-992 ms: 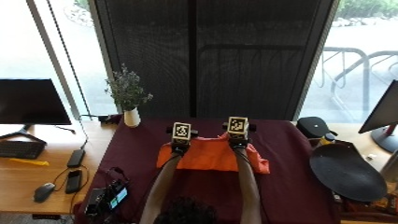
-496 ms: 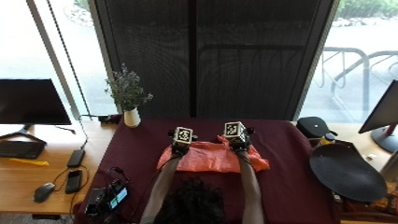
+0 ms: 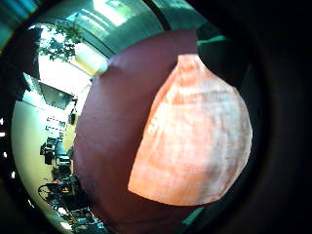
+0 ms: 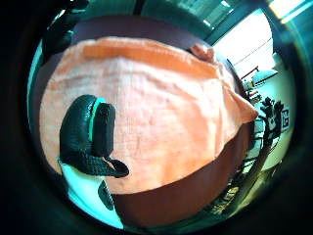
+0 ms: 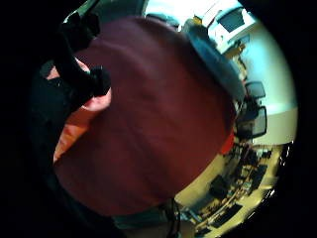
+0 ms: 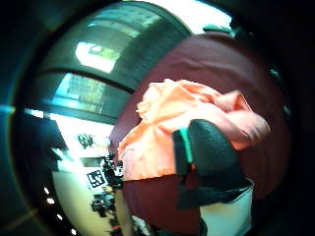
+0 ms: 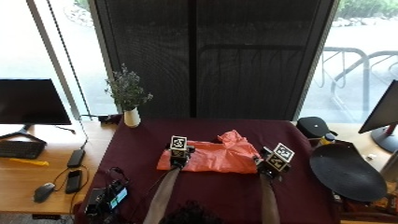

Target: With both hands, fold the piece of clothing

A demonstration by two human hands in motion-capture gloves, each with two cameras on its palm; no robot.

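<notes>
Cloth (image 7: 214, 157), orange, spread low and wide on the dark red cover of the bench (image 7: 143, 140), with one rumpled corner lifted toward the far side near the middle. Left hand (image 7: 179, 156) set on the near left part of the cloth; grip of its fingers not clear from above, though the thumb-side palm view shows a gloved thumb (image 4: 88, 132) lying flat on the orange fabric (image 4: 156, 112), apparently pressing rather than pinching, and the other fingers cannot be made out. Right hand (image 7: 268, 167) at the cloth's right end, just off its near right corner; thumb-side palm view shows a gloved digit (image 6: 211, 152) against bunched orange fabric (image 6: 167, 123), and the little-finger view shows dark fingers (image 5: 79, 74) curled over an orange edge (image 5: 74, 124), so pinching the cloth there. Both forearms reaching up from the near edge, well apart. Beyond the cloth, a white vase with a leafy sprig (image 7: 129, 100) at the far left corner of the cover. To the right, a black round disc (image 7: 345, 170) near the bench edge and a dark cap-like object (image 7: 313, 126) behind it. On the wooden desk at left, a monitor (image 7: 31, 102), a keyboard (image 7: 18, 149), a mouse (image 7: 42, 192) and a phone (image 7: 74, 181).
</notes>
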